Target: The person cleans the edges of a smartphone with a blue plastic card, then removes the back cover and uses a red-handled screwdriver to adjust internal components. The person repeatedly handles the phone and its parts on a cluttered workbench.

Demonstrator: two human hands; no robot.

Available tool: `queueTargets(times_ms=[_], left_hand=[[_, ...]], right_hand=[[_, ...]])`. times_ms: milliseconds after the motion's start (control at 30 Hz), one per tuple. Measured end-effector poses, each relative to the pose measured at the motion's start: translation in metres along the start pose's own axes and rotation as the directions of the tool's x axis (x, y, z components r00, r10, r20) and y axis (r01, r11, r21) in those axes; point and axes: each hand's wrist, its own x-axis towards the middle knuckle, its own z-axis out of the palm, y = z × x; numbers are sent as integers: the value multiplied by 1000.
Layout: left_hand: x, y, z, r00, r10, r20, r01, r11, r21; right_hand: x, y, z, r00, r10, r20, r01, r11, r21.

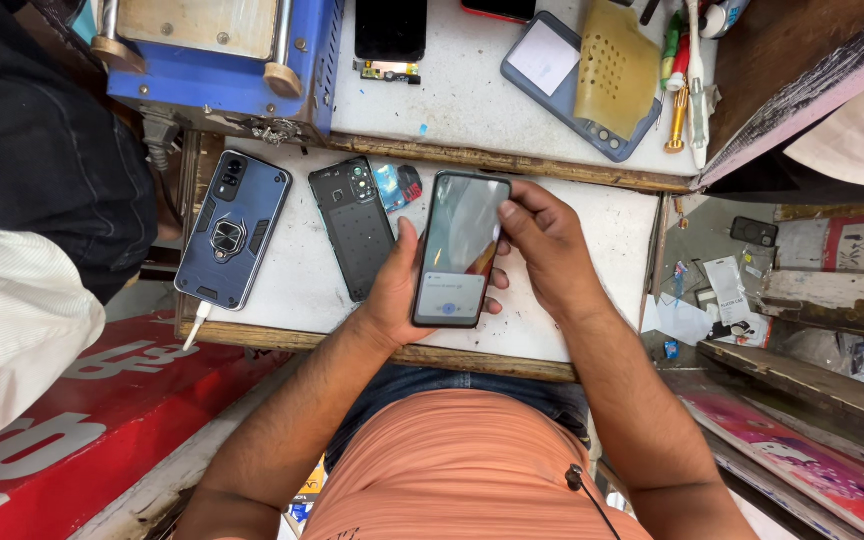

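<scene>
White desk [592, 300] w/ wood edging carries everything. Blue machine [227, 55] sits at the back left, partly over the desk's upper level. On the upper level, a grey-blue phone back cover [562, 100] lies w/ a yellowish perforated pad [617, 65] on top; a black phone screen part [390, 35] lies left of it. Lower level: phone in dark blue rugged case [232, 230] w/ ring holder at left, white cable plugged in at its bottom. Just beside it, a black open phone back [355, 230], camera end up. Smartphone [459, 248] w/ lit screen is held above the desk, centre. Left hand [397, 290] grips the smartphone from below & left, thumb along its edge. Right hand [542, 245] is curled, fingertips touching the top right of the screen.
</scene>
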Motion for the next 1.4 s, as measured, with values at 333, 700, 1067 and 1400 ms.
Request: queueTargets(times_ms=[333,700,1067,1400], left_hand=[[0,-1,-9,994,-45,98,52,995,-80],[-3,-1,-10,991,-91,94,97,993,-62],[-1,-2,-11,993,-83,79,87,995,-42],[-1,-6,-10,999,40,9,-39,998,-50]], right_hand=[[-17,16,-15,965,49,257,-143,920,364],[-17,17,-17,922,4,388,-186,883,431],[-16,20,-20,926,23,376,-203,871,447],[-16,27,-1,992,10,125,-49,948,313]])
